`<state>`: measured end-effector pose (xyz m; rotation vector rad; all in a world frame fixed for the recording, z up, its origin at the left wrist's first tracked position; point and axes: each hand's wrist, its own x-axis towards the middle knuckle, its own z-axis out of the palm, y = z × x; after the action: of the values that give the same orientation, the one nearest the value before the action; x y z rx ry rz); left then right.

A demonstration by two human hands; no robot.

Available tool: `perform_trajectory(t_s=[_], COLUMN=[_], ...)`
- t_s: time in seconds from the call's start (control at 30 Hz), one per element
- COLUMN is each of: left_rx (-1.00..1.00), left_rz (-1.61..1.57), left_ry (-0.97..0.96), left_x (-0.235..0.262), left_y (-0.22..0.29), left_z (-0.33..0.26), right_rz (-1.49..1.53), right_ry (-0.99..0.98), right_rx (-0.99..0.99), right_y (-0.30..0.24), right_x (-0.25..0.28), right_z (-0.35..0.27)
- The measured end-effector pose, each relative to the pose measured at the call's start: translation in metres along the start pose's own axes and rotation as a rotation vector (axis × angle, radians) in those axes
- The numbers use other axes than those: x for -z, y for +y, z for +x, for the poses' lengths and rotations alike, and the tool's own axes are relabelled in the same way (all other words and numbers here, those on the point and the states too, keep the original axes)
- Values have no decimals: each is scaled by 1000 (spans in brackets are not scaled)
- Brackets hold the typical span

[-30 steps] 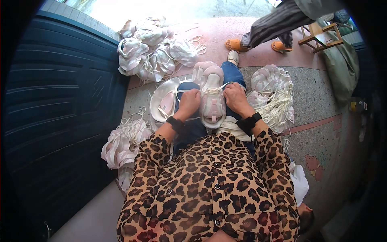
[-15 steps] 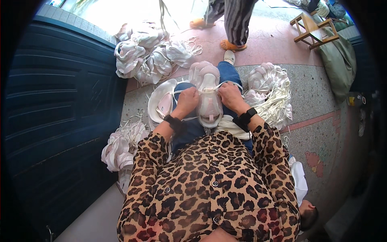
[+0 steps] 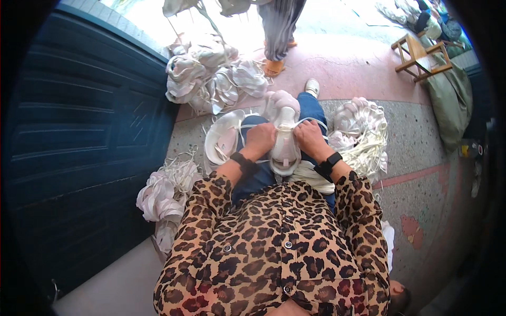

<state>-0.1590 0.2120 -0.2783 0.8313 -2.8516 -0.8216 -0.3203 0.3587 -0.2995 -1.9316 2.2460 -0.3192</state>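
A white and pale pink shoe upper [image 3: 285, 154] lies across my lap between my thighs, its toe end pointing away from me. My left hand [image 3: 261, 139] is closed at its left side, and my right hand [image 3: 311, 138] is closed at its right side. Both pinch a white shoelace [image 3: 302, 121] that crosses the upper and trails over my right knee. Another white upper [image 3: 213, 142] with a pink inside rests beside my left thigh. A hank of cream laces [image 3: 312, 178] sits in my lap under my right wrist.
Piled uppers lie ahead on the left [image 3: 197, 73], near my left hip [image 3: 161, 197] and right of my knee [image 3: 358, 118], with loose laces. A dark panelled door [image 3: 79, 131] stands at left. A person in striped trousers [image 3: 279, 31] is ahead; a wooden stool [image 3: 419, 55] stands far right.
My view has shifted slightly. The person in striped trousers has moved left, and pale hanging pieces now show at the top. My hands stay at the lace, a little closer together.
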Motion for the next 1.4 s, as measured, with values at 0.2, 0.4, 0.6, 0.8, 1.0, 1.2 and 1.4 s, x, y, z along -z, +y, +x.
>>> perform_trajectory(t_s=[0.2, 0.4, 0.6, 0.8, 1.0, 1.2, 1.4], left_rx=[-75, -51, -8, -24, -87, -128, -86], left_rz=[288, 286, 80, 98, -52, 35, 106], left_ry=[119, 49, -5, -156, 51, 163, -337], left_x=[7, -3, -12, -6, -8, 10, 22], left_y=[17, 12, -5, -8, -5, 6, 42], left_z=[-20, -31, -26, -17, -20, -6, 58], right_rz=[80, -52, -143, -72, 72, 276, 507], right_ry=[112, 238, 43, 23, 27, 219, 305], right_rx=[-179, -177, -193, -134, -108, -104, -202], right_y=[-3, -24, -32, -11, -2, -5, -13], right_x=[1, 13, 9, -11, 2, 4, 5], right_z=[-2, -8, -15, -17, -20, -26, -25])
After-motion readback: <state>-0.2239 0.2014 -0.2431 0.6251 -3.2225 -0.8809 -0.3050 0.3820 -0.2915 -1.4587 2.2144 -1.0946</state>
